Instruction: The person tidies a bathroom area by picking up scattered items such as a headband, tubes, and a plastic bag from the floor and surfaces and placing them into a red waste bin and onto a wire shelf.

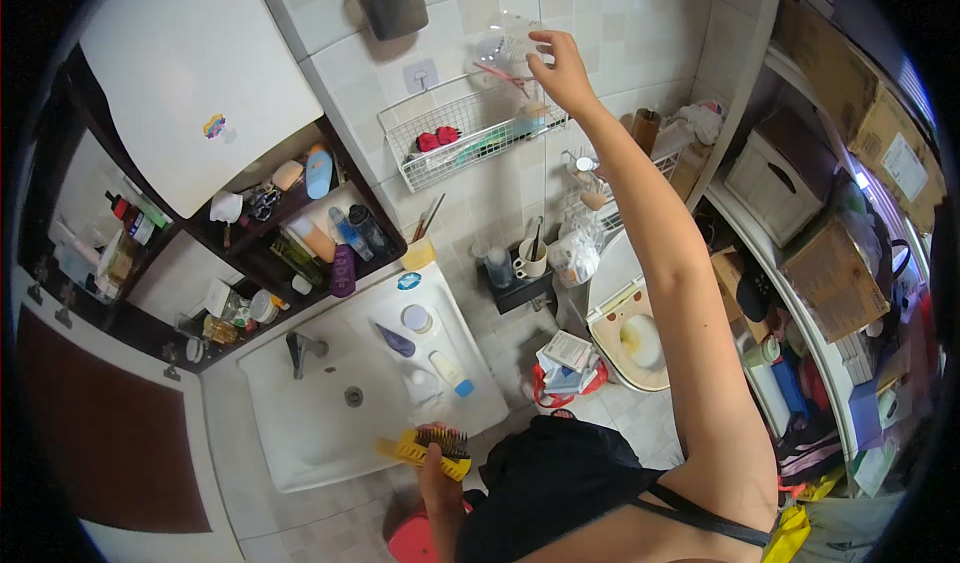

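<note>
In my left hand point(436, 481), low over the sink's near edge, is a yellow hairbrush point(452, 463) with black bristles, my fingers closed round it. A yellow slotted piece point(404, 448) sticks out to its left; whether it belongs to the brush I cannot tell. My right hand point(562, 71) is raised to the wall, thumb and fingers curved apart. Its fingertips are beside a clear plastic bag point(508, 38) above a wire basket point(470, 153). Just below them, a pink scissor-like thing point(503, 76) slants over the basket's rim. The basket also holds red items point(437, 140).
A white sink point(300, 453) lies at left, with a tube point(450, 371) and bottles on its right side. Above it hangs an open-shelved cabinet point(160, 253). A toilet point(640, 363) stands beyond my right arm; shelves with cardboard boxes point(835, 278) fill the right.
</note>
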Motion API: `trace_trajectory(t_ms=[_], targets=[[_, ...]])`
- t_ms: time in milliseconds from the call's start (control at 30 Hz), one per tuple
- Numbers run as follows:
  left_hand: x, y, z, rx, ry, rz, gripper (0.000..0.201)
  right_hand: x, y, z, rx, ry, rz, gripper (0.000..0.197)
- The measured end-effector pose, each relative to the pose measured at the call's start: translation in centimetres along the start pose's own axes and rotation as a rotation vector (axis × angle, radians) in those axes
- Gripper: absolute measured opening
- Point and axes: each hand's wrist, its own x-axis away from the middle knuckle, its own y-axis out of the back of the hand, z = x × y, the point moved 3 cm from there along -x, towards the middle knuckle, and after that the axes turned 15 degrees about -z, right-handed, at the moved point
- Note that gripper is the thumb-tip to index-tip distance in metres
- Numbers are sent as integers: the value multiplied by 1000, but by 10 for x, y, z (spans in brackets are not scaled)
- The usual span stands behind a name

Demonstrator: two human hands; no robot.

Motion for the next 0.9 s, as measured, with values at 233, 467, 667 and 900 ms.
trace_trajectory(t_ms=[233,467,667,900], targets=[[3,-29,12,-91,-6,-5,34,-6,24,15,-52,20,-17,33],[-4,-23,3,-55,-117,-50,35,126,31,51,-372,-372,934,26],[9,5,-12,14,-181,-154,37,360,-3,24,-221,-543,1016,25],[33,40,-19,11,-296,-259,40,557,-51,9,-174,-1082,678,47]])
